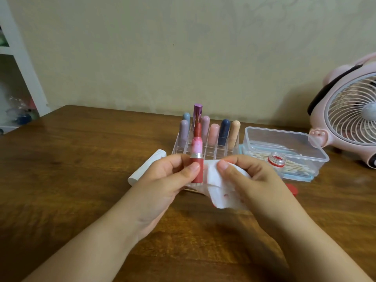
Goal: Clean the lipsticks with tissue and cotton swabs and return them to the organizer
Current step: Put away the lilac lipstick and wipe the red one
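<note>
My left hand (173, 178) grips an open red lipstick (197, 151) upright by its base, with the red bullet and pink inner tube extended. My right hand (246, 176) pinches a white tissue (218, 192) with red stains, just right of the lipstick. Behind them stands a clear acrylic organizer (205, 149) holding several capped lipsticks in grey, blue, pink, navy, peach and a tall purple one (197, 115). A clear plastic box (284, 149) with cotton swabs sits to the right. A used swab stick (193, 191) lies under my hands.
A white tissue roll (146, 167) lies on the wooden table (81, 159) at left. A small clear jar with a red rim (276, 159) stands by the swab box, and a red cap (293, 189) lies behind my right wrist. A pink fan (350, 119) stands far right.
</note>
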